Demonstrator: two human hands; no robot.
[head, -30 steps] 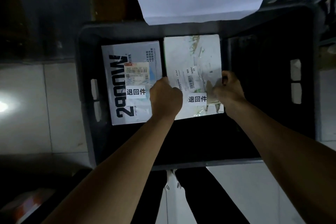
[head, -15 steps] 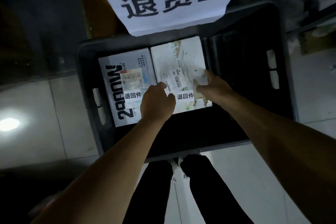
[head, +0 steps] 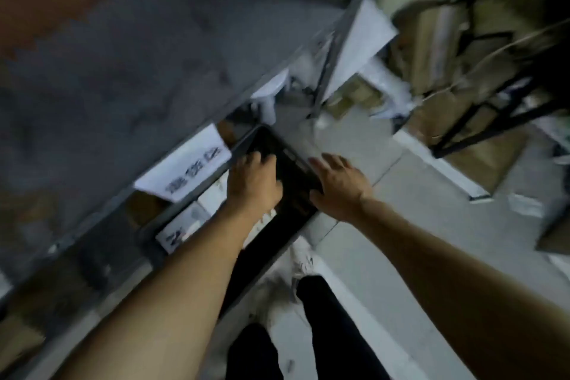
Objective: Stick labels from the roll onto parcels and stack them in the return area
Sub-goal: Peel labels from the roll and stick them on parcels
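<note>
Both hands had lifted off the parcels (head: 202, 213) — left hand (head: 253, 187) loosely curled, right hand (head: 337, 187) spread, both empty; hurrying could leave the crate (head: 296, 210) stack uneven.

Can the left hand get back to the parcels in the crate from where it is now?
Probably yes. The left hand hangs over the open-topped crate, with the parcels just beside and below it. Nothing covers them; only the forearm crosses one. The frame is blurred, so fine gaps are unclear.

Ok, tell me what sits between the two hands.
Head view: between left hand and right hand is only the dark crate, interior and rim.
</note>
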